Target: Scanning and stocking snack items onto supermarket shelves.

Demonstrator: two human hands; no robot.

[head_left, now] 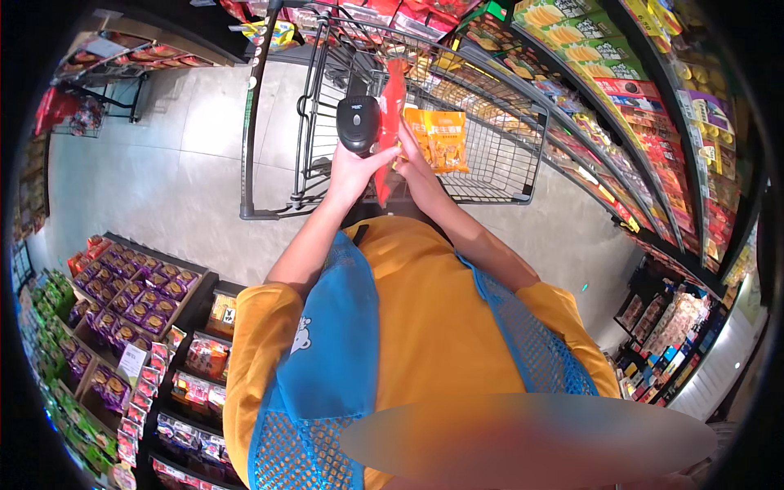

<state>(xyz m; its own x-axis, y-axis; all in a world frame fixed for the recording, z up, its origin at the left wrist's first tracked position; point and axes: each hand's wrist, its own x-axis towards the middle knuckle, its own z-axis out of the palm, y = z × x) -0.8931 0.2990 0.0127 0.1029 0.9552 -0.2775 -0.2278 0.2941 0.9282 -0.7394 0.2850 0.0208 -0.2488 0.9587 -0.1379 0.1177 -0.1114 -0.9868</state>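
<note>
A black handheld barcode scanner (358,124) is held in my left hand (355,171), whose thumb also reaches across to a red packet (392,104). That packet stands nearly edge-on to the view, between my two hands. My right hand (418,160) grips it from the right side. Orange snack packets (446,139) with printed writing lie in the wire shopping cart (496,199), just beyond and right of my right hand.
Shelves of boxed and bagged snacks (612,67) run along the right. A display of purple-wrapped goods (138,288) stands at the lower left. Red packages (422,18) are stacked beyond the cart, and the cart's handle (250,122) is at its left end.
</note>
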